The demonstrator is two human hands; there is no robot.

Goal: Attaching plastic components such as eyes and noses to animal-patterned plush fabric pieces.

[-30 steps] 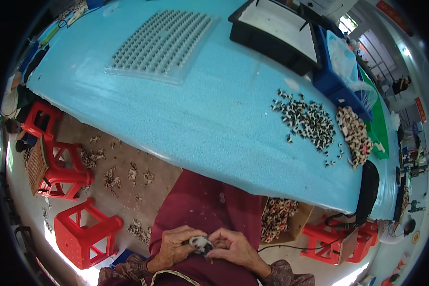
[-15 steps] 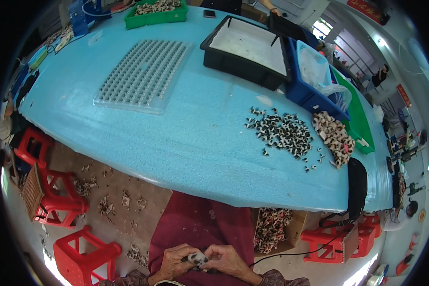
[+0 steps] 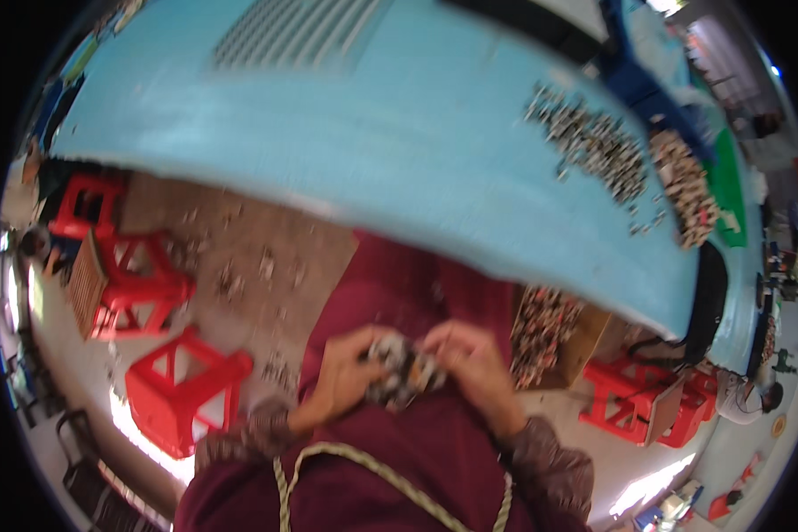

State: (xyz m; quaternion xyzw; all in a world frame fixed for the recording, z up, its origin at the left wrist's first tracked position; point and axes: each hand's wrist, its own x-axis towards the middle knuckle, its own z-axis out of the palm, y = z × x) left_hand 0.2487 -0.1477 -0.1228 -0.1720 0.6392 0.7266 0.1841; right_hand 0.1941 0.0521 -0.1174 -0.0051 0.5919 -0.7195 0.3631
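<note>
Fingers of a bare left hand (image 3: 350, 368) and a bare right hand (image 3: 481, 365) at a mottled black-and-white clump (image 3: 403, 374) above a dark maroon cloth apron (image 3: 417, 436).
The left fingers pinch the clump's left side; the right fingers bend at its right edge, too blurred to tell whether they grip. Beyond, a broad pale-blue surface (image 3: 363, 160) carries a heap of small black-and-white pieces (image 3: 598, 146).

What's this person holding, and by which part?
A black-and-white bundle, held by its left side in the left hand; the right hand is at its right, too blurred to confirm gripping.
</note>
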